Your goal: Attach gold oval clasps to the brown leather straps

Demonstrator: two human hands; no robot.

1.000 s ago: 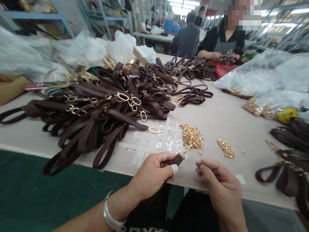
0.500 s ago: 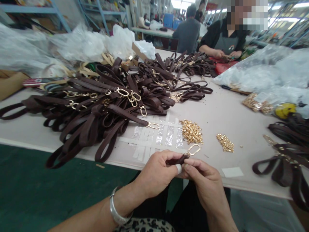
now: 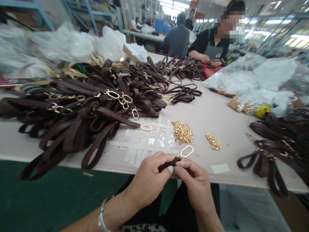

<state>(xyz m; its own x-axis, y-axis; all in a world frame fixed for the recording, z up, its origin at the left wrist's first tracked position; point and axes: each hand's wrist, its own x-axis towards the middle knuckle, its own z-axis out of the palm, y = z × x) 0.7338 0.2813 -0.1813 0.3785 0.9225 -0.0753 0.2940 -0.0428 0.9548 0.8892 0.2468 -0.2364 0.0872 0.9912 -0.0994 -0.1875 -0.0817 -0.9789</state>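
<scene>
My left hand (image 3: 152, 177) is closed round a dark brown leather strap (image 3: 166, 164) at the table's front edge. A gold oval ring (image 3: 187, 151) sticks out from the strap's end. My right hand (image 3: 193, 178) pinches at that same end, thumb against forefinger; whatever small piece lies between those fingertips is hidden. Just beyond the hands lies a heap of small gold metal fittings (image 3: 182, 132), with a smaller pile of gold pieces (image 3: 213, 141) to its right. A finished-looking strap with a gold ring (image 3: 145, 128) points toward the hands from the left.
A large tangle of brown straps (image 3: 96, 106) covers the table's left side. More straps (image 3: 265, 161) hang over the right edge. Clear plastic bags (image 3: 260, 74) lie at the right and back. Across the table a co-worker (image 3: 212, 45) handles something.
The whole view has swung slightly to the right, so things appear further left. Both hands keep their hold on the strap end, with little finger movement. The co-worker's hands and head have shifted.
</scene>
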